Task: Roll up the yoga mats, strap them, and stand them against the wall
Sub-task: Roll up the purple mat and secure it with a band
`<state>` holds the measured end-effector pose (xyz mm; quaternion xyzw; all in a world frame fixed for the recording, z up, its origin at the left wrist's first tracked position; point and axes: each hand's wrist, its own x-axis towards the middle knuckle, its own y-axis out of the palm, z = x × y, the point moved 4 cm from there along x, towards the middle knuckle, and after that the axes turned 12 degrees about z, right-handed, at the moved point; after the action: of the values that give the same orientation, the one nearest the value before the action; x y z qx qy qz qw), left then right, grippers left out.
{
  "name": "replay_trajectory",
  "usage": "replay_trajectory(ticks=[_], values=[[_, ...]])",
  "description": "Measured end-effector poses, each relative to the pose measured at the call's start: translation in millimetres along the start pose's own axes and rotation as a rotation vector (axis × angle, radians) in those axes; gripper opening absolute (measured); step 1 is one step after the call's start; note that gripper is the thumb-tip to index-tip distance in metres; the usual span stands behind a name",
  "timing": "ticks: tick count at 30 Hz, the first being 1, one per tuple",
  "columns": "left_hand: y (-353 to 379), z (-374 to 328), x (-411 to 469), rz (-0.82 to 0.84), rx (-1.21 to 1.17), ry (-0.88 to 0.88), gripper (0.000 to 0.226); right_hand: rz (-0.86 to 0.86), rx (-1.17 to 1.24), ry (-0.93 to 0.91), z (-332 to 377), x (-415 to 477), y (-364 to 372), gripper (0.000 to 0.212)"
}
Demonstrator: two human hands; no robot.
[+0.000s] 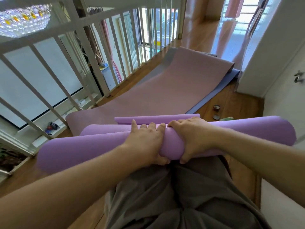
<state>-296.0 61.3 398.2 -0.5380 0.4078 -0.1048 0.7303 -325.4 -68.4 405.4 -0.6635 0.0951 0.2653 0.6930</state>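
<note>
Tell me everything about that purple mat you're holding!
The purple mat looks like soft, smooth foam. It is mostly rolled into a thick tube, lying crosswise, with its loose end sticking out on the far side. The left hand and right hand grip its middle, side by side.

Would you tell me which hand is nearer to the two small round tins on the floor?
Right. The right hand grips the purple roll just left of the tins; the left hand grips it farther left.
</note>
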Motion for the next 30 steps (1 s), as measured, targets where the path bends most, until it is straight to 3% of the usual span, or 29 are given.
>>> replay_trajectory(ticks=[4, 10, 12, 15, 17, 19, 23, 30], values=[[-3, 7, 7, -0.1, -0.029, 0.039, 0.098, 0.095, 0.02, 0.017, -6, 10, -4, 0.091], [-17, 28, 25, 0.114, -0.273, 0.103, 0.089, -0.14, -0.216, 0.084, 1, 3, 7, 0.095], [-17, 23, 24, 0.03, -0.189, 0.049, 0.091, -0.119, -0.15, 0.056, -6, 11, -1, 0.091], [-4, 0, 15, -0.125, 0.191, -0.051, 0.103, 0.014, -0.036, 0.026, -17, 24, -14, 0.094], [-4, 0, 17, -0.177, 0.202, -0.055, 0.103, 0.074, 0.005, 0.035, -22, 29, -16, 0.097], [-10, 10, 24, -0.188, 0.09, -0.015, 0.102, 0.022, 0.009, 0.095, -21, 26, -13, 0.096], [-17, 21, 34, -0.127, -0.027, 0.05, 0.099, -0.327, -0.274, 0.15, -8, 14, 17, 0.1], [-31, 25, 34, 0.009, -0.071, 0.046, 0.088, -0.22, -0.262, 0.038, -7, 12, -17, 0.084]])
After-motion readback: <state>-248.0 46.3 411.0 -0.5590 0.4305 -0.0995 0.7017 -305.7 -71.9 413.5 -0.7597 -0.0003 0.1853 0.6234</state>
